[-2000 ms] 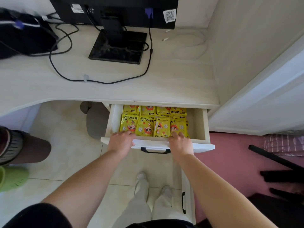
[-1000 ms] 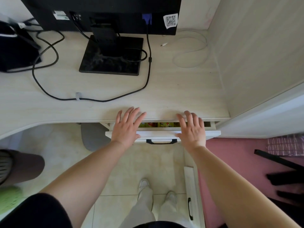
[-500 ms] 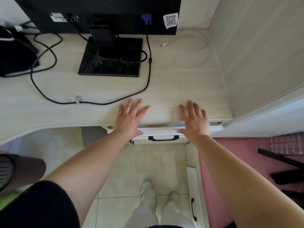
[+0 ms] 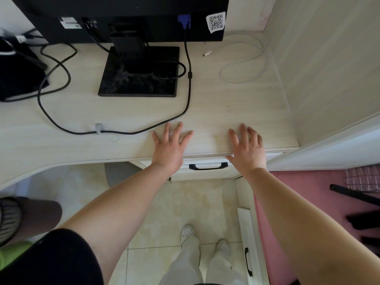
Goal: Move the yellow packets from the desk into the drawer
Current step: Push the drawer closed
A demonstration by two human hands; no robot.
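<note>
The white drawer (image 4: 207,172) under the desk's front edge is pushed shut, and only its front with the black handle (image 4: 208,166) shows. The yellow packets are hidden inside it; none lie on the pale wooden desk (image 4: 205,112). My left hand (image 4: 169,148) rests flat with spread fingers on the desk edge, left of the handle. My right hand (image 4: 246,150) lies flat the same way to the right of it. Both hands hold nothing.
A black monitor (image 4: 123,17) on a square base (image 4: 139,79) stands at the back of the desk. Black cables (image 4: 115,131) and a white cable (image 4: 242,64) trail across the top. A dark bag (image 4: 18,75) sits far left. A lower cabinet door (image 4: 246,239) hangs open below.
The drawer went from open with the yellow packets showing to fully shut. Both hands slid forward from its front edge onto the desk top.
</note>
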